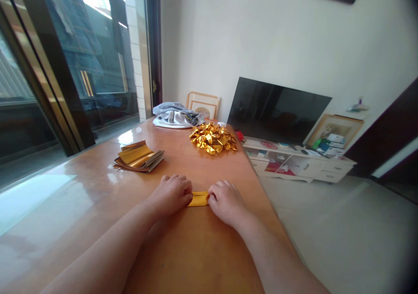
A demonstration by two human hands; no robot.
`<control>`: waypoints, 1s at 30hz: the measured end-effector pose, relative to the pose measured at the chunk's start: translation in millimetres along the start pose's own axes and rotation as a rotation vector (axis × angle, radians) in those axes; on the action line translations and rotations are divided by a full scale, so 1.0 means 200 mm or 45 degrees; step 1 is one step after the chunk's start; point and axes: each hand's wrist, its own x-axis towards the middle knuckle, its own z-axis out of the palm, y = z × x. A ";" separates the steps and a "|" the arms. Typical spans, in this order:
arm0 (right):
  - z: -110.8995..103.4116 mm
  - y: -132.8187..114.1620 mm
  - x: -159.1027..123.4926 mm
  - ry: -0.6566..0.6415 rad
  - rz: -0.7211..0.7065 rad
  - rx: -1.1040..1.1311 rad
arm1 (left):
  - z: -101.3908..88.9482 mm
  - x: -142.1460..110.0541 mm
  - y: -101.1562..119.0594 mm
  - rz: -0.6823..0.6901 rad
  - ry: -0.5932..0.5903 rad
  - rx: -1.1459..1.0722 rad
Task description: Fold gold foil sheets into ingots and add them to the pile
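Note:
A folded strip of yellow-gold paper (pixel 199 199) lies on the wooden table between my hands, with a lengthwise fold line showing. At its left end, my left hand (pixel 173 193) has its fingers curled and the thumb pressed on the paper. My right hand (pixel 226 199) grips the other end in the same way, fingers bent over it. The ends of the strip are hidden under my fingers. Farther off to the left sits a stack of gold foil paper sheets (pixel 139 158), its top sheets curling up. A heap of folded gold paper pieces (pixel 214 138) lies beyond my hands.
The glossy wooden table (pixel 183 250) has its right edge close to my right forearm. Bundled pale cloth (pixel 178 115) lies at the far end. A television (pixel 277 109) stands on a white cabinet (pixel 303 165) to the right. Glass sliding doors (pixel 98 67) are at left.

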 end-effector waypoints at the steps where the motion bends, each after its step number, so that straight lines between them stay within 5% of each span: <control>1: 0.00 0.01 0.00 0.002 0.012 0.023 | 0.00 0.00 0.00 -0.003 -0.009 -0.008; 13: 0.06 0.03 0.04 0.091 0.121 0.181 | 0.02 0.03 -0.02 -0.168 -0.007 -0.108; 20: 0.07 0.06 0.07 0.011 0.134 0.238 | 0.04 0.04 -0.04 -0.204 -0.065 -0.130; 30: 0.09 0.10 0.05 0.006 0.064 0.684 | 0.05 0.03 -0.03 -0.197 0.006 -0.323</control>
